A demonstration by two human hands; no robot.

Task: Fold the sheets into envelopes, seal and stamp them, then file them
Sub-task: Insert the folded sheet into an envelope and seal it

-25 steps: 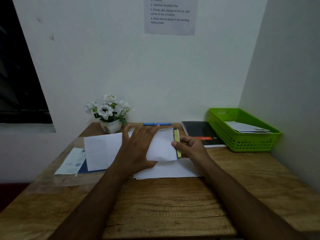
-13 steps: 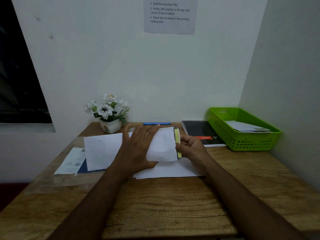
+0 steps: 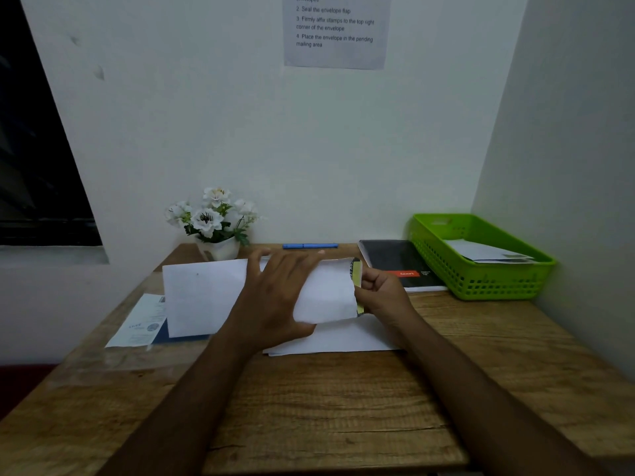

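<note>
Two hands, one item in work.

- Envelope [image 3: 326, 293]: white, lying at the middle of the worktop [image 3: 326, 417] on top of loose white sheets [image 3: 343, 340]. Its right end shows a yellow strip [image 3: 358, 280] beside a dark printed band, probably the flap edge, so the step in hand is likely filling or sealing.
- Left hand [image 3: 278, 297]: laid flat over the envelope's left half, fingers straight and spread. It grips nothing and appears placed to pin the paper so it cannot slide.
- Right hand [image 3: 385, 293]: fingers curled, pinching the envelope's right end at the yellow strip. Whether it lifts or presses the flap cannot be told.
- Spare sheet [image 3: 202, 297]: flat, left of the hands and within reach, likely next in turn.
- Printed slip [image 3: 141, 321]: at the left edge, partly over something blue.
- Green basket [image 3: 481, 288]: far right corner, holding finished envelopes [image 3: 481, 252]. This is presumably the filing place.
- Black notebook [image 3: 395, 261]: flat, touching the basket's left side.
- Blue pen [image 3: 309, 246] and potted white flowers [image 3: 213, 221]: against the back wall, clear of the work.
- Instruction notice [image 3: 336, 29]: on the wall above.
</note>
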